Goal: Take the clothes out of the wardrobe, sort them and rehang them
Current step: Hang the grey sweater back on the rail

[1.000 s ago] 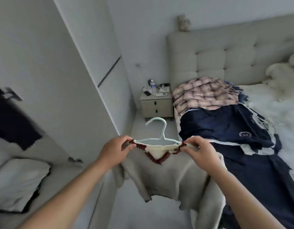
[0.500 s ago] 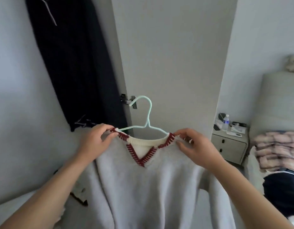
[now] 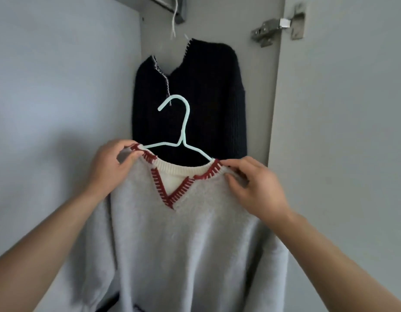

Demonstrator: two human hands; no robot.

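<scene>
Sweater (image 3: pixel 172 244), grey with a red-stitched V-neck and cream collar, hung on a pale green hanger (image 3: pixel 179 140) that you held up in front of the open wardrobe. Your left hand (image 3: pixel 111 167) pinched the sweater's left shoulder at the end of the hanger arm, fingers curled round the knit. Your right hand (image 3: pixel 256 188) pinched the right shoulder the same way, thumb under, fingers on top. The hanger's hook stood upright and free, not on anything. Behind it a dark navy sweater (image 3: pixel 195 97) hung from a white hanger (image 3: pixel 174 21) on the rail (image 3: pixel 163 3) at the top of the wardrobe. A metal hinge (image 3: pixel 278 25) sat on the door edge, upper right.
</scene>
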